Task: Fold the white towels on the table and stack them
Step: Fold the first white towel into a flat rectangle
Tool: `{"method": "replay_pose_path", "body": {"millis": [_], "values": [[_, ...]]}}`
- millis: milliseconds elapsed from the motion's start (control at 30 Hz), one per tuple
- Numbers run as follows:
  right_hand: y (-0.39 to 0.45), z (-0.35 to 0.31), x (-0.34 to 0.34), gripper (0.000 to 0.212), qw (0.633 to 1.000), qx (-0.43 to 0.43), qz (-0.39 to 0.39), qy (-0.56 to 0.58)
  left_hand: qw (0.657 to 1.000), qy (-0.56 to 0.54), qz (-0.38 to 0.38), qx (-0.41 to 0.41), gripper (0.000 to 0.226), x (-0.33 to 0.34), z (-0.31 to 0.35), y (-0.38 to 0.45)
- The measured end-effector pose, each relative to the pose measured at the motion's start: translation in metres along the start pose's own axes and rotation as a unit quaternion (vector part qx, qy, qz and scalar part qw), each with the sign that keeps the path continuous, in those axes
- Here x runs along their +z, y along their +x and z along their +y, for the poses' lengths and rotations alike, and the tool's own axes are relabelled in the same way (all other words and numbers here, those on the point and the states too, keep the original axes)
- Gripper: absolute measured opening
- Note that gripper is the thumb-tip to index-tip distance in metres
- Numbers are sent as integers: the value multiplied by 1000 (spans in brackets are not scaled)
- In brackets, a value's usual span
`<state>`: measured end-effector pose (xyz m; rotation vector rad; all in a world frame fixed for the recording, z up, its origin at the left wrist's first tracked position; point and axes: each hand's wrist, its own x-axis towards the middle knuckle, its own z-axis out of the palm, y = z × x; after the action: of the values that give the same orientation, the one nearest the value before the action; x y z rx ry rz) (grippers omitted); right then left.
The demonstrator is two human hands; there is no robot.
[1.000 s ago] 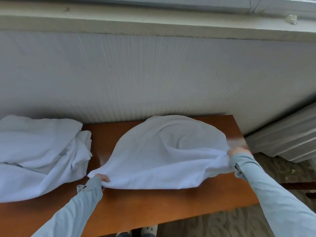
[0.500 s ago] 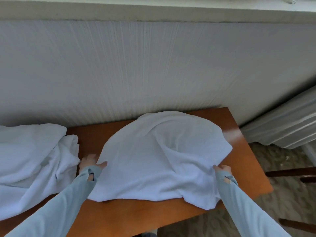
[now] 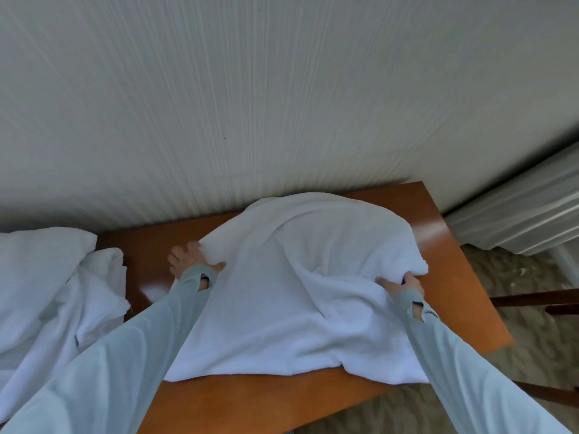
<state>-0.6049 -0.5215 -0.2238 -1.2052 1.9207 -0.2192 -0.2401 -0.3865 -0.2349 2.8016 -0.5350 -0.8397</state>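
A white towel [image 3: 297, 277] lies spread and rumpled across the right half of the brown wooden table [image 3: 451, 289], its near right corner drooping over the front edge. My left hand [image 3: 191, 260] holds the towel's far left corner, thumb on top of the cloth. My right hand [image 3: 399, 285] grips a bunched fold at the towel's right edge. A second heap of white towels [image 3: 53, 286] sits crumpled at the table's left end, apart from both hands.
A pale ribbed wall [image 3: 282, 104] rises right behind the table. A white radiator [image 3: 517, 214] stands to the right. Dark wooden chair rails [image 3: 539, 299] and patterned carpet [image 3: 517, 346] lie beyond the table's right edge.
Both hands carried the towel's near edge away from me, folding it over toward the wall. The left hand moved further back on the table; the view tilted downward.
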Motion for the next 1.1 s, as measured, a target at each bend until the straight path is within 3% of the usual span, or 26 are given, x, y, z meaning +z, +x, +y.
{"method": "replay_pose_path", "body": {"millis": [100, 200, 300, 400, 467, 533, 600, 667, 800, 900, 1000, 1100], "values": [[-8, -10, 1, 59, 994, -60, -58, 69, 999, -19, -22, -21, 91, -2, -3, 6], [-9, -16, 2, 89, 980, -71, -139, 124, 993, -13, -116, 21, 68, -6, 1, 1], [-8, -39, -1, 102, 982, -68, -150, 87, 988, -16, -138, 72, 45, -11, -2, -17], [-10, -62, -13, 98, 979, -146, -125, -69, 992, -6, -102, 71, 31, -31, -18, -30], [-16, -78, -33, 82, 966, -198, -93, -136, 995, -7, -89, 53, 30, -49, -36, -37], [-18, -95, -58, 57, 961, -220, -14, -169, 996, -23, -78, 38, 34, -61, -59, -41], [-16, -108, -78, 40, 958, -209, 92, -176, 996, -25, -85, 13, 41, -70, -82, -47], [-7, -117, -85, 41, 957, -189, 134, -176, 995, -35, -92, -9, 53, -71, -95, -52], [15, -97, -67, 87, 973, -113, 105, -170, 991, -39, -128, -21, 80, -52, -102, -64], [17, -39, -48, 80, 977, -11, 49, -207, 983, 9, -171, -58, 105, -34, -114, -66], [0, 13, -34, 82, 955, 72, 8, -286, 964, 199, -172, 47, 99, -25, -124, -66], [-12, 36, -24, 66, 930, 66, 28, -360, 930, 286, -200, 117, 96, -24, -122, -70]]}}
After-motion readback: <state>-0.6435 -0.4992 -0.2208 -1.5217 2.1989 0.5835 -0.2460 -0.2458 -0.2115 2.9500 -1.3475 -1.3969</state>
